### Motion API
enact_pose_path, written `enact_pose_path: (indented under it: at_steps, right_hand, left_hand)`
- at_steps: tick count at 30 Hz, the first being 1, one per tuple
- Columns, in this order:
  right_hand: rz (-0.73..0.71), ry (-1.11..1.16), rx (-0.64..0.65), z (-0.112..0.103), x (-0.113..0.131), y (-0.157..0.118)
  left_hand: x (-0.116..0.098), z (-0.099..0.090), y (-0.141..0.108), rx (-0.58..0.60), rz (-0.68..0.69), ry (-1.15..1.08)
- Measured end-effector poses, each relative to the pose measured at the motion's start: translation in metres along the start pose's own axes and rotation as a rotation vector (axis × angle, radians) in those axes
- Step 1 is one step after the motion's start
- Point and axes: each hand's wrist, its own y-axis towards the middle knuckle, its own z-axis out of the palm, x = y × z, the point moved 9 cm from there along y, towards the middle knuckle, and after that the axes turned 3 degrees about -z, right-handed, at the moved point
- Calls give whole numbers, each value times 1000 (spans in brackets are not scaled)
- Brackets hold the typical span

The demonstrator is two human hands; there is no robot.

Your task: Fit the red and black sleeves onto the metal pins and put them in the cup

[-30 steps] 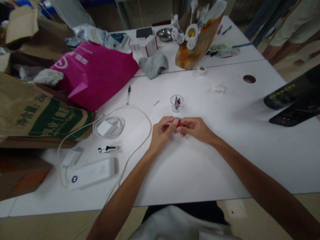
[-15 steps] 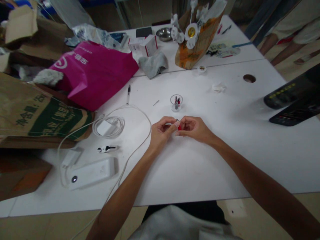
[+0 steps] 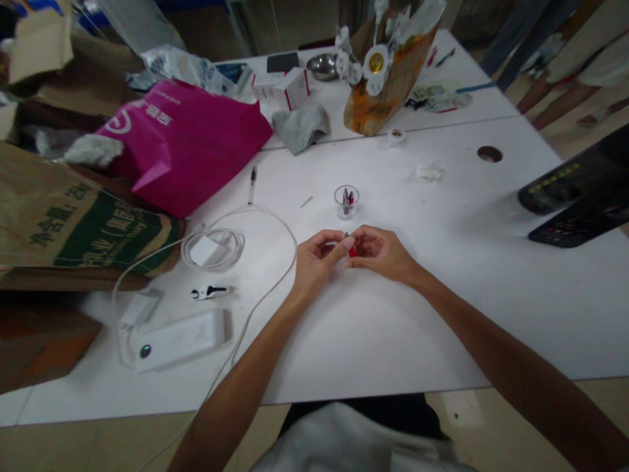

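My left hand point(image 3: 318, 259) and my right hand point(image 3: 381, 252) meet over the white table, fingertips pinched together. Between them they hold a small red piece with a dark metal tip point(image 3: 352, 251), the tip pointing up and away from me. The fingers cover most of it, so its exact kind is unclear. Just beyond the hands stands a small clear cup point(image 3: 346, 211) holding several similar red and metal pieces point(image 3: 347, 196). A thin grey metal piece point(image 3: 306, 202) lies left of the cup.
Left of my arms lie a white power bank point(image 3: 181, 341), a coiled cable with its charger point(image 3: 209, 250), and a small black-and-white tool point(image 3: 210, 292). A magenta bag point(image 3: 196, 141) and grey cloth point(image 3: 301, 126) sit farther back. Dark upright objects point(image 3: 580, 203) stand at right.
Almost nothing differs. Both hands keep their pinch on the red piece, with slight finger shifts; a bit more of its tip shows.
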Motion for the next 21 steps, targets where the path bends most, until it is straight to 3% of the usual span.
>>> enact_pose_path:
  at_steps: [4,7,11,21]
  right_hand:
    - [-66,32,-76,-8,9,2]
    - [-159,23,-111,-14,18,3]
    - [-214,-20,-92,-16,23,3]
    - [-243,-22,-29,-16,25,2]
  left_hand:
    - [-6,-3,0,-25,48,-9]
    - [-6,2,1,45,33,12]
    - [0,12,0,155,-2,67]
    - [1,16,-1,177,-23,57]
